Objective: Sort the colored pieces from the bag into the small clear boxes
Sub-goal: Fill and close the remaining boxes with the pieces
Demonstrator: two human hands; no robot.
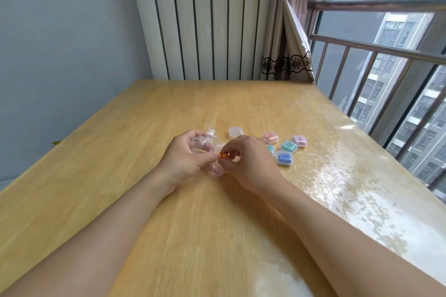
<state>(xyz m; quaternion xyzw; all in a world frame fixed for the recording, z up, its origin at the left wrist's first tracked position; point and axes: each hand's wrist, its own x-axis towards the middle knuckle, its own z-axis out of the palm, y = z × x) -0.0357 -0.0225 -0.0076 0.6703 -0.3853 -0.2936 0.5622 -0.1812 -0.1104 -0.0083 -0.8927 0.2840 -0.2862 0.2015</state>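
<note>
- Wooden tabletop (120, 176) under a glossy clear cover, set beside a window with a railing (376, 53).
- Left hand (185, 159) near the tabletop's middle, fingers curled around a crumpled clear plastic bag (207, 142).
- Right hand (248, 164) just beside it, thumb and forefinger pinching a small orange piece (224, 156) at the bag's edge.
- Cluster of small clear boxes to the right of the hands, lids closed: pink-filled box (270, 137), lilac-filled box (299, 140), green-filled box (288, 146), blue-filled box (285, 158), and a teal-filled box (270, 149) partly hidden behind the right hand.
- Empty-looking clear box (235, 131) farther back, apart from the cluster.
</note>
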